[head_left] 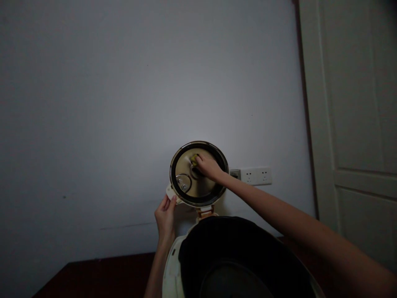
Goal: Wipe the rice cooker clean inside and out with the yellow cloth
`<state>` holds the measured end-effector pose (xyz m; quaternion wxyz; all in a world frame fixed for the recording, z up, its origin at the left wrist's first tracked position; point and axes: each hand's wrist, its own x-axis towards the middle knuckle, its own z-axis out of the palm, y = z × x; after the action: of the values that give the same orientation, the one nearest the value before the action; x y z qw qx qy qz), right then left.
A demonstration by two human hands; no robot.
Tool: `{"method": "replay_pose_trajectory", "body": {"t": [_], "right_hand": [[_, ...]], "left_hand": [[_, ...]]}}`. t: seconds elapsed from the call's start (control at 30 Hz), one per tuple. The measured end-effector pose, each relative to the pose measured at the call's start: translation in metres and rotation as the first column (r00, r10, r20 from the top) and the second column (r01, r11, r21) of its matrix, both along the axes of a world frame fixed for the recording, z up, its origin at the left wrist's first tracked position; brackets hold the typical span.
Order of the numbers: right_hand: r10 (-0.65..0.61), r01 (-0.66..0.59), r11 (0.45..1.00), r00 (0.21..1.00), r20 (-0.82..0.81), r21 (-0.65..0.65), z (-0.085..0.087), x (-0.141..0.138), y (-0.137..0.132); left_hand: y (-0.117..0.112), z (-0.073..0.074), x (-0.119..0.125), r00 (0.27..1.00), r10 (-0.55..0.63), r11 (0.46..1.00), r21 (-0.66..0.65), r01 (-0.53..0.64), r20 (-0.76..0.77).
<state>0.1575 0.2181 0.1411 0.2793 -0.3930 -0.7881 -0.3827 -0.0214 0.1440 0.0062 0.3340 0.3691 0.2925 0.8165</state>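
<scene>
A white electric cooker (173, 265) stands low in the head view, and its round lid (204, 182) is raised upright on the hinge (205, 212). With thumb and fingers, my left hand (165, 215) grips the white tab at the lid's lower left edge. My right hand (209, 165) reaches across from the right and presses a small yellow-green sponge (194, 159) to the lid's metallic inner face, near its centre. The sponge is partly covered by my fingers. On the lid's lower left is a round valve part (184, 187). The dark inner pot (235, 244) lies open below.
Behind the lid is a plain pale wall (124, 103). A white socket strip (256, 176) with a plug (235, 174) sits right of the lid. The cooker rests on a dark reddish table (102, 275). A pale panelled door (356, 124) is at the right.
</scene>
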Motion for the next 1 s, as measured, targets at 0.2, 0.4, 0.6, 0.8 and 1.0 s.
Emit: {"method": "replay_pose_trajectory", "body": {"t": [0.2, 0.4, 0.6, 0.8, 1.0], "right_hand": [[-0.028, 0.025, 1.0, 0.988, -0.149, -0.018, -0.025, 0.019, 0.004], [0.166, -0.166, 0.986, 0.986, 0.0, 0.013, -0.05, -0.009, -0.006], [0.303, -0.315, 0.945, 0.945, 0.122, 0.093, -0.01, -0.051, 0.002], [0.317, -0.323, 0.936, 0.946, 0.064, 0.141, 0.007, -0.004, 0.026], [0.281, -0.282, 0.946, 0.959, 0.03, 0.161, -0.022, 0.03, 0.03]], "left_hand": [[-0.002, 0.001, 0.001, 1.0, -0.019, 1.0, 0.005, 0.019, 0.007], [0.0, 0.0, 0.0, 1.0, -0.002, 1.0, 0.019, 0.002, 0.002], [0.003, -0.002, -0.001, 1.0, -0.002, 1.0, 0.0, 0.002, -0.005], [0.001, 0.0, -0.001, 1.0, -0.017, 1.0, -0.003, 0.017, 0.009], [0.0, -0.001, 0.0, 0.999, -0.033, 0.999, 0.013, 0.033, 0.008]]}}
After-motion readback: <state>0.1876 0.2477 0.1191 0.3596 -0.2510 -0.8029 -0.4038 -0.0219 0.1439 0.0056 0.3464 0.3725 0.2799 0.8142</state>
